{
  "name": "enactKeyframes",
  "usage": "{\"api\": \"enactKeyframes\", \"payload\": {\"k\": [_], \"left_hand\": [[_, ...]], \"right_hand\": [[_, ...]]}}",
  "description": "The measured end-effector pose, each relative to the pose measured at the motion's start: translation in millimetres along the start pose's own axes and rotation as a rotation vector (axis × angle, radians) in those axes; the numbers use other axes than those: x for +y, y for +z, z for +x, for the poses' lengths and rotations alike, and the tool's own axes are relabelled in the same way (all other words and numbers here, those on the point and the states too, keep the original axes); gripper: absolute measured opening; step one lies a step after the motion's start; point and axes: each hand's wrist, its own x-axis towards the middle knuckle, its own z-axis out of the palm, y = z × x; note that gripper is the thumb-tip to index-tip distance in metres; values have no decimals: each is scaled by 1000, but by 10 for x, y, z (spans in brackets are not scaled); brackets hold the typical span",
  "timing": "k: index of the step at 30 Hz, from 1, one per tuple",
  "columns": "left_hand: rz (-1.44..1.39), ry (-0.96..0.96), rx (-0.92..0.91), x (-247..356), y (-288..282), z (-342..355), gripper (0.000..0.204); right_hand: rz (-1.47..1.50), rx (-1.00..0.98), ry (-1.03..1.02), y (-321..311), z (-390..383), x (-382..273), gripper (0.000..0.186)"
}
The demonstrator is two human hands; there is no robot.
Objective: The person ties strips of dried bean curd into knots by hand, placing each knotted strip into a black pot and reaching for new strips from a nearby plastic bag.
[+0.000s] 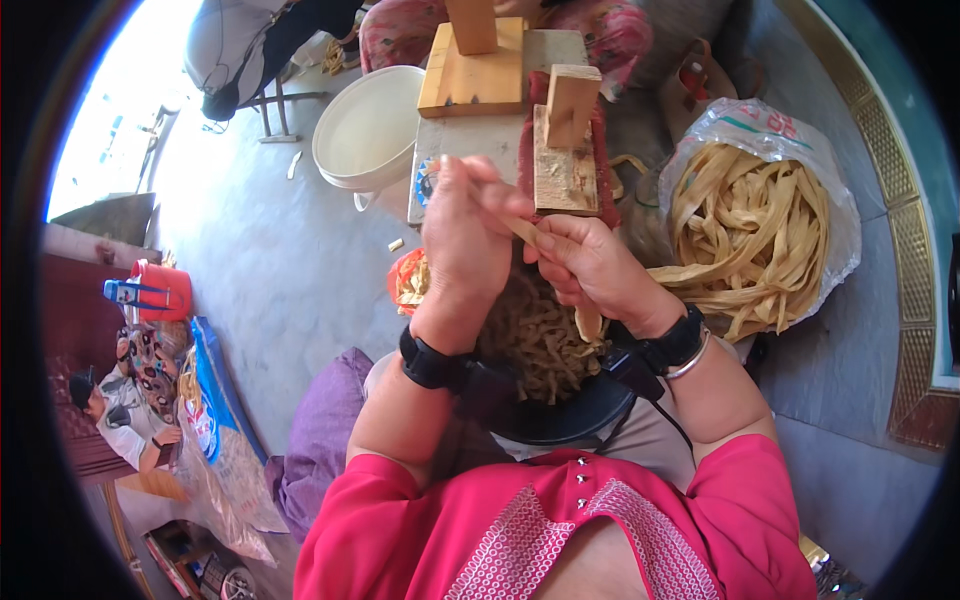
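A flat tan strip (pixel 523 231) runs between my two hands, close to the near end of a wooden stand. My left hand (pixel 462 235) pinches its upper part, fingers bent towards the right. Closed around the strip further down is my right hand (pixel 592 262), and a tan end (pixel 588 322) hangs out below it. Under my hands a dark round basin (pixel 575 425) in my lap holds many short, twisted brownish pieces (pixel 545 345). To the right, a clear plastic bag (pixel 848 235) is full of long tan strips (pixel 750 220), some spilling towards my right wrist.
Ahead, a bench carries a wooden stand (pixel 566 180) with an upright block on red cloth, and another wooden stand (pixel 470 85). A white bucket (pixel 365 125) stands left of it. A small red bag (pixel 408 278) lies near my left wrist. Other people sit ahead and at left.
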Motion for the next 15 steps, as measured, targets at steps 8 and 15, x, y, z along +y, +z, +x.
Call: {"api": "enactKeyframes", "payload": {"k": [8, 15], "left_hand": [[739, 778, -219, 167, -195, -6, 35], [1068, 712, -461, -179, -105, -236, 31]], "right_hand": [[133, -89, -77, 118, -100, -96, 19], [-651, 325, -696, 134, -96, 19, 19]]}}
